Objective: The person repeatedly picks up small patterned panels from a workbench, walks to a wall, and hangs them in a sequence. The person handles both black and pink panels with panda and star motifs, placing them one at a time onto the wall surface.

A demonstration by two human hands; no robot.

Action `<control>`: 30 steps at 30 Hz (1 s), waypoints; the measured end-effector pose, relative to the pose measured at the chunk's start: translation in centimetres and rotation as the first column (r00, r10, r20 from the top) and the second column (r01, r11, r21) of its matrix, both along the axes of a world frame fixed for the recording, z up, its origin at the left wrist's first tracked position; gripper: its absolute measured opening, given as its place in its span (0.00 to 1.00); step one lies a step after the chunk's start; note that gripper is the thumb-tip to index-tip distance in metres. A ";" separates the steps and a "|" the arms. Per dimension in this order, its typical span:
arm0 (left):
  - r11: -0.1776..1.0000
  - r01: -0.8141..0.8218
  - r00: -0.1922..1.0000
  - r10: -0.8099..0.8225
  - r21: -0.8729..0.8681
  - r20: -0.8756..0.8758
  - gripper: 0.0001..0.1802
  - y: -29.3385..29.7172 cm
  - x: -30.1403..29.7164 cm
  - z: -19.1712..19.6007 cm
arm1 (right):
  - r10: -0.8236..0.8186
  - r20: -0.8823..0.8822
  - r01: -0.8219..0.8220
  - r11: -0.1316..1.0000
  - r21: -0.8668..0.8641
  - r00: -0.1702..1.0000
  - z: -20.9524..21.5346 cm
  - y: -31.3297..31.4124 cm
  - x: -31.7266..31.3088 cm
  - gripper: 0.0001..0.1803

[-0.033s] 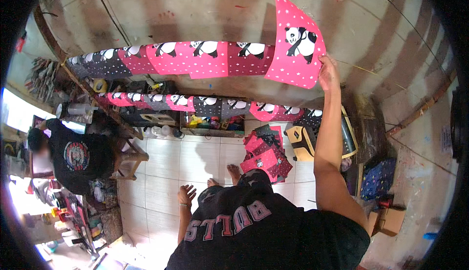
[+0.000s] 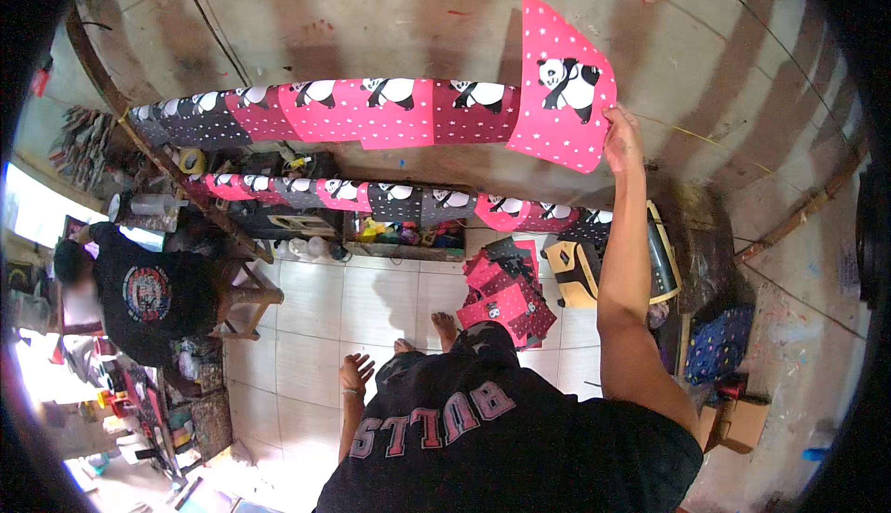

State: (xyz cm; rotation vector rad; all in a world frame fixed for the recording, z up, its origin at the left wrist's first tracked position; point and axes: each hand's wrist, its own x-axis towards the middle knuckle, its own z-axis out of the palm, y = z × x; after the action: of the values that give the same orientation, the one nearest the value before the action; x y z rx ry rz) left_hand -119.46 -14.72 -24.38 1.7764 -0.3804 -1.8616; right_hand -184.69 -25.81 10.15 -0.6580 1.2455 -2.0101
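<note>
My right hand (image 2: 623, 139) is raised and pinches the right edge of a pink panda-print fabric piece (image 2: 546, 128) scattered with white stars. The piece hangs at the right end of an upper row of similar panels, and its top corner stands up above them. The row has pink panels (image 2: 399, 125), a maroon panel (image 2: 473, 126) and dark grey panels (image 2: 209, 127), draped side by side. Low at my side, my left hand (image 2: 355, 372) holds nothing, its fingers apart.
A second row of panda panels (image 2: 397, 205) hangs below. Loose pink and dark pieces (image 2: 506, 304) lie piled on the tiled floor (image 2: 311, 327). A yellow-and-black case (image 2: 571, 273) stands beside them. A person in a black shirt (image 2: 153, 295) sits at left by a wooden stool (image 2: 249, 307).
The top corner of the pink fabric piece in my right hand has dipped slightly. My left hand stays almost where it was.
</note>
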 end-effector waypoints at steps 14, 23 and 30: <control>0.942 0.325 0.910 -0.286 -0.088 0.299 0.32 9.1 6.0 -10.0 | 0.013 -0.199 0.036 0.970 0.241 0.980 -5.7 -1.5 -4.2 0.09; 0.996 0.053 0.982 -0.065 0.067 0.179 0.26 4.9 1.4 2.4 | -0.443 -0.155 0.467 0.862 0.195 0.883 -25.7 5.2 3.8 0.13; 0.889 0.368 0.793 -0.145 -0.274 0.592 0.19 3.6 4.5 6.3 | 1.000 -0.007 -0.495 0.000 0.869 -0.014 -39.1 7.7 25.7 0.11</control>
State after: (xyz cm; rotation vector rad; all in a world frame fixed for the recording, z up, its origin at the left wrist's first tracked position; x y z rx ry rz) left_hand -115.00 -11.17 -18.05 2.0291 -1.1818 -1.2558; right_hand -158.95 -18.13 -28.92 -1.4090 1.2254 -0.0089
